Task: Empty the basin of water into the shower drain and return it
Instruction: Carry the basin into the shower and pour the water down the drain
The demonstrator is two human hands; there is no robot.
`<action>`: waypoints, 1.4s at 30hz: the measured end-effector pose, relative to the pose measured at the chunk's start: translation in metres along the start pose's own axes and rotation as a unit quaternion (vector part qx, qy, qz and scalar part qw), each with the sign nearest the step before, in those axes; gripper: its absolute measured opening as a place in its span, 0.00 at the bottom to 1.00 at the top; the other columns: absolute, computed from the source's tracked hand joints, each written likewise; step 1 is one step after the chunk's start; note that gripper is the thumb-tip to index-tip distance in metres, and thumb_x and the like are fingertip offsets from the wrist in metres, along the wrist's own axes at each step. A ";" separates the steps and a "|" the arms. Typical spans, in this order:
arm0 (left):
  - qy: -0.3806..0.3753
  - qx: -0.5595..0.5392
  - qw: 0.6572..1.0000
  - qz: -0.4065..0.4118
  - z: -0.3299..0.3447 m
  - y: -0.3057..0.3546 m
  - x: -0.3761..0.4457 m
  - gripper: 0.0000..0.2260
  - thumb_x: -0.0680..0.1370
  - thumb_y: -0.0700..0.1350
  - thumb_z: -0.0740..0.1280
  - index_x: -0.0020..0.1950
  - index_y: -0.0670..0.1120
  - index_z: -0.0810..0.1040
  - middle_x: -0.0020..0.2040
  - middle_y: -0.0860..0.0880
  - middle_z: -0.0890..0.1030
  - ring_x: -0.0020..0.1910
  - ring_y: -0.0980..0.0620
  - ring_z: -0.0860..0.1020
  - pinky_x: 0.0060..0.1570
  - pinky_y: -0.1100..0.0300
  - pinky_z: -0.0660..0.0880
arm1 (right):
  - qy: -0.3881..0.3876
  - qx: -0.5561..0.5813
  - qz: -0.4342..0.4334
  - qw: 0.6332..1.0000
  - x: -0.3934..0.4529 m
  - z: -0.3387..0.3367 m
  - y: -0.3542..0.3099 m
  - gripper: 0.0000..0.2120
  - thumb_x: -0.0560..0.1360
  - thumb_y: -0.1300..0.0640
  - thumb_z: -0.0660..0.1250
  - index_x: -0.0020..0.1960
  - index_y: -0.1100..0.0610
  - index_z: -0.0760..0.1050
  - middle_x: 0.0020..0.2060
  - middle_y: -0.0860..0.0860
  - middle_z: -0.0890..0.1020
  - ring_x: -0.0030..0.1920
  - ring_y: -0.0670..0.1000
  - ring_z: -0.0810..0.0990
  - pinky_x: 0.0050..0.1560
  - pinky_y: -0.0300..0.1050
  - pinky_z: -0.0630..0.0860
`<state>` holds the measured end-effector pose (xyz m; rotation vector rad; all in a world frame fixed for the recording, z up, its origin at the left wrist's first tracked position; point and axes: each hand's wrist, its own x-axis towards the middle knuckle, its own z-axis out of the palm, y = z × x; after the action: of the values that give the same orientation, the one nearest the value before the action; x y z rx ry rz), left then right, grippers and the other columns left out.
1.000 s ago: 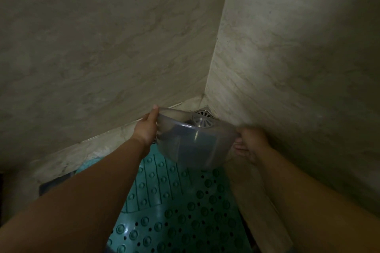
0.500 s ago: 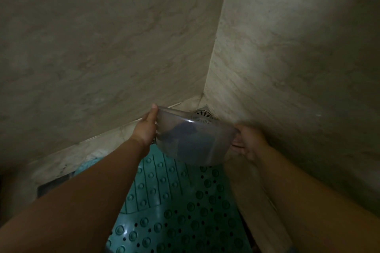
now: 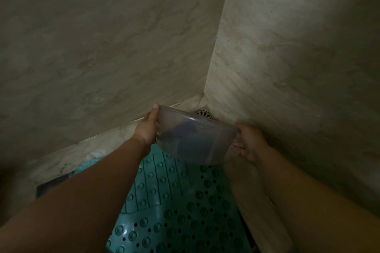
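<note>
A translucent grey plastic basin [image 3: 195, 139] is held in the air over the shower floor corner, its far rim tipped down toward the wall corner. My left hand [image 3: 147, 127] grips its left rim with the thumb over the edge. My right hand [image 3: 247, 142] holds the right rim, slightly blurred. Just beyond the basin's far rim, the round metal shower drain [image 3: 202, 114] sits in the floor corner, partly hidden by the basin. A dark patch shows inside the basin; whether it is water I cannot tell.
Two marble-look walls [image 3: 102, 47] meet at the corner right behind the drain. A teal anti-slip mat [image 3: 178, 207] with bumps and holes covers the floor below my arms. A pale stone ledge [image 3: 253, 201] runs along the right wall.
The basin has risen slightly and come back toward me, so more of the drain shows beyond its rim. Both hands kept their grip.
</note>
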<state>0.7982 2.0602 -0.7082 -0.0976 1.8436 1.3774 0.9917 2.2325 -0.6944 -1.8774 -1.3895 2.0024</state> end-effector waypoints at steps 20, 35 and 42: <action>-0.015 0.013 1.000 -0.006 0.002 -0.001 -0.003 0.31 0.76 0.67 0.53 0.72 0.50 0.68 0.69 0.44 0.73 0.65 0.41 0.72 0.63 0.44 0.72 | -0.018 0.049 0.003 0.999 -0.007 -0.001 -0.002 0.19 0.79 0.40 0.55 0.40 0.53 0.71 0.38 0.52 0.78 0.40 0.53 0.78 0.33 0.44 0.73; -0.028 -0.012 0.999 -0.025 -0.001 -0.006 0.002 0.24 0.80 0.56 0.58 0.74 0.51 0.64 0.69 0.45 0.73 0.65 0.40 0.73 0.62 0.47 0.72 | -0.009 0.077 0.006 0.997 -0.003 0.001 0.003 0.10 0.77 0.60 0.54 0.42 0.58 0.72 0.41 0.56 0.77 0.43 0.55 0.76 0.43 0.49 0.75; -0.026 -0.020 0.999 -0.025 0.004 -0.005 -0.002 0.21 0.79 0.54 0.61 0.69 0.46 0.70 0.48 0.53 0.77 0.42 0.51 0.75 0.36 0.57 0.70 | -0.034 -0.018 -0.006 0.999 0.000 0.003 0.005 0.03 0.72 0.64 0.61 0.43 0.58 0.73 0.42 0.57 0.73 0.45 0.57 0.73 0.42 0.48 0.72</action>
<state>0.8035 2.0607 -0.7111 -0.1261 1.7610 1.3697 0.9916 2.2279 -0.6975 -1.8256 -1.4606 2.0681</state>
